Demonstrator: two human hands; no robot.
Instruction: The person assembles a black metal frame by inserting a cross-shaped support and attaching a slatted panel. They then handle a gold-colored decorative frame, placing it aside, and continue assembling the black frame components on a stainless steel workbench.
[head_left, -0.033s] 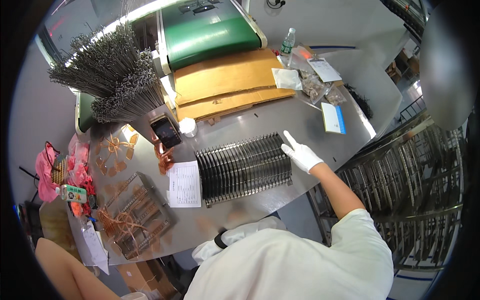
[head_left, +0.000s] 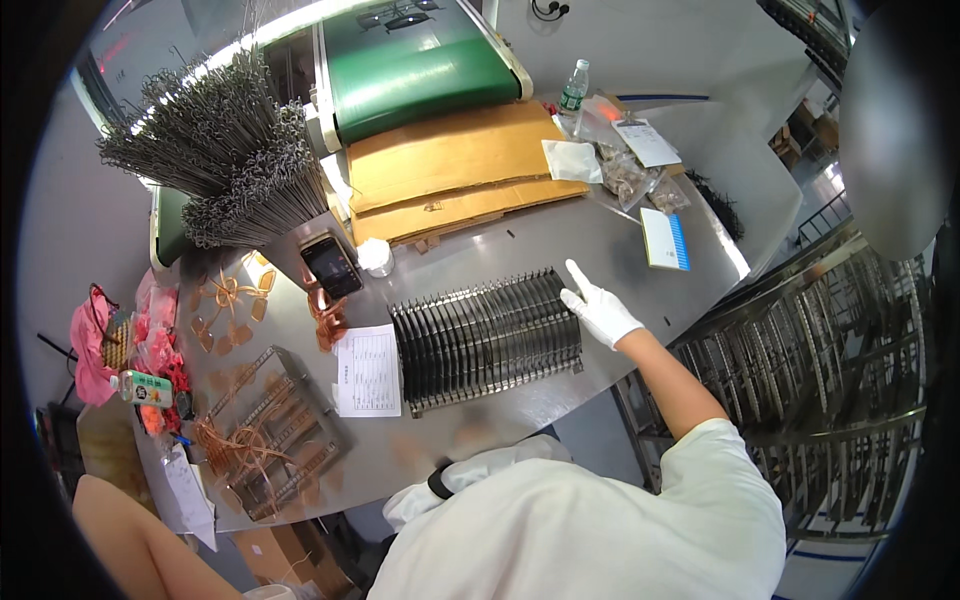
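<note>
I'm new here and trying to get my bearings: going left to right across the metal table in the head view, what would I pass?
Wire tray with copper coils → printed paper sheet → black slotted rack → white-gloved right hand, at the rack's right end → white pad with a blue edge.

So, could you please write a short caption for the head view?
Gloved right hand points a finger at the end of a slotted metal rack on a steel table; the left hand rests at the table edge.

Dull brushed-metal table point(head_left: 600, 250), dark slotted metal rack point(head_left: 485, 340), white cloth glove on right hand point(head_left: 600, 310), matt brown cardboard point(head_left: 450, 160).
</note>
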